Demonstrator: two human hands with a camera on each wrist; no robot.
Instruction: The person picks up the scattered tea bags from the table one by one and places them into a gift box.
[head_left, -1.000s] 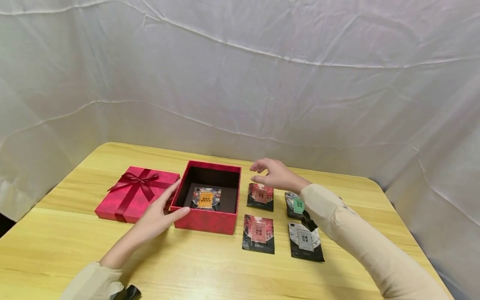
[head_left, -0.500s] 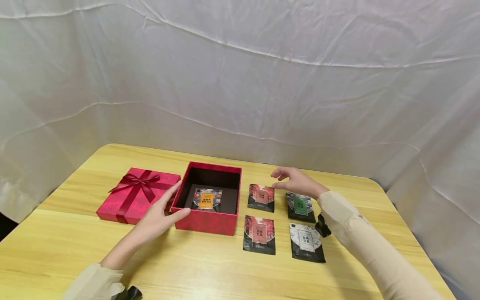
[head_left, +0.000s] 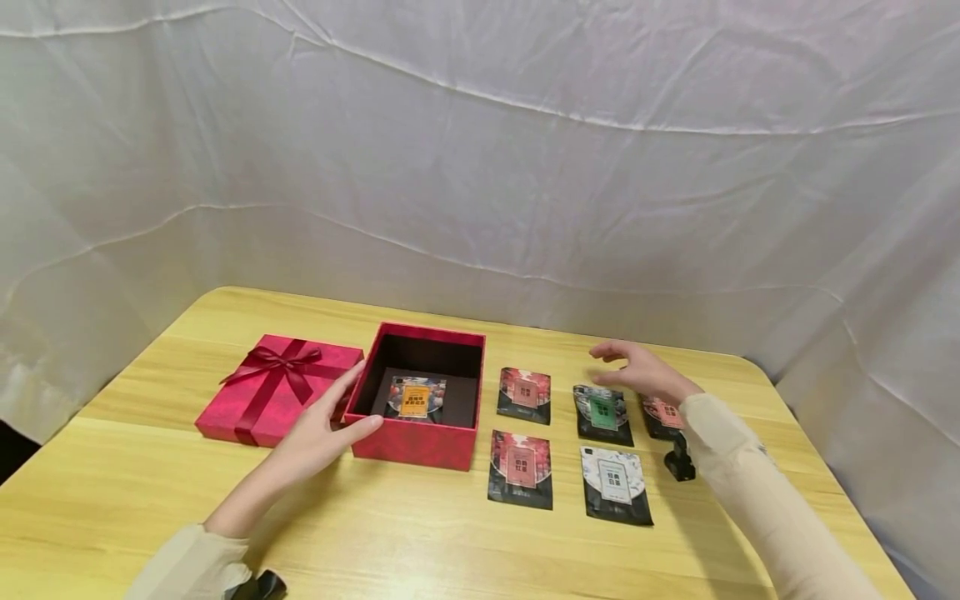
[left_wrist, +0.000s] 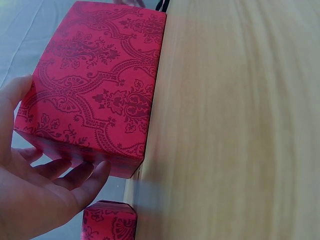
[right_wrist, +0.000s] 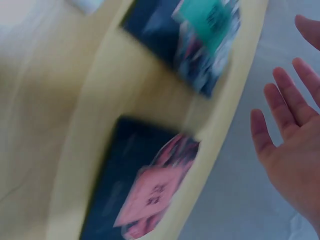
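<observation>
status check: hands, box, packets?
Left hand open, steadying the red box; one packet inside. Right hand open, empty, above the far-right packet. Five packets on the table, nothing in the way.

A makeshift recording setup: a wooden desk (head_left: 420, 533) enclosed on all sides by a draped, wrinkled white cloth backdrop (head_left: 480, 167).

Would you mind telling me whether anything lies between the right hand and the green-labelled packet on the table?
Nothing visible does. The right hand hovers open just above and behind the green-labelled packet, with only air between them; the pink-labelled packet lies to one side, under the wrist.
</observation>
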